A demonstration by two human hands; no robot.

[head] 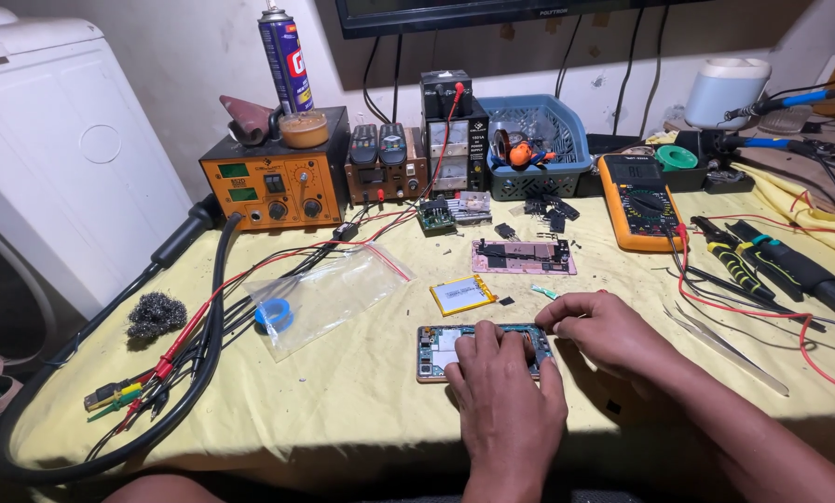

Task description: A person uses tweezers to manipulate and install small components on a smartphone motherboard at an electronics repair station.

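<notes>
An opened phone body [436, 349] lies on the yellow cloth near the table's front edge, its circuit board showing at the left end. My left hand [506, 387] lies flat over its middle and right part, fingers pressing down. My right hand [604, 328] rests just right of it, fingertips curled against the phone's upper right corner; whether it pinches anything is hidden. A yellow flat battery [462, 294] lies just behind the phone. Further back sits a pink phone panel [524, 257].
A clear plastic bag [320, 296] holding a blue ring lies left. Tweezers [725, 346], pliers [732, 263], an orange multimeter [638, 201] and red leads sit right. An orange rework station [276, 177], power supplies, a blue basket [540, 149] and spray can [285, 58] line the back. Thick black cables [203, 363] loop left.
</notes>
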